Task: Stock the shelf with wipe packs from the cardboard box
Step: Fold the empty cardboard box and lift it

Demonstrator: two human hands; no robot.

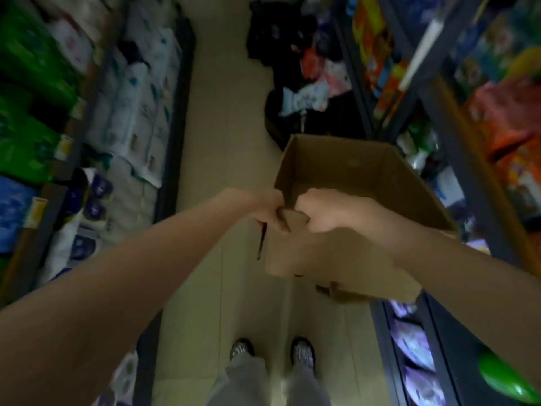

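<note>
A brown cardboard box (345,171) is held up in the aisle at about waist height, its open top facing me and its inside bare, with no packs visible in it. My left hand (266,209) grips the box's near left corner, with a small flap sticking out beside it. My right hand (328,210) is closed on the near rim just to the right, fingers curled inside. On the left shelves (172,112) stand rows of white and blue wipe packs (128,112), all blurred.
Shelves line both sides of a narrow aisle with a beige tiled floor (222,127). Dark bags and heaped goods (301,71) block the aisle's far end. Colourful packs (503,118) fill the right shelves. My two shoes (272,351) stand below the box.
</note>
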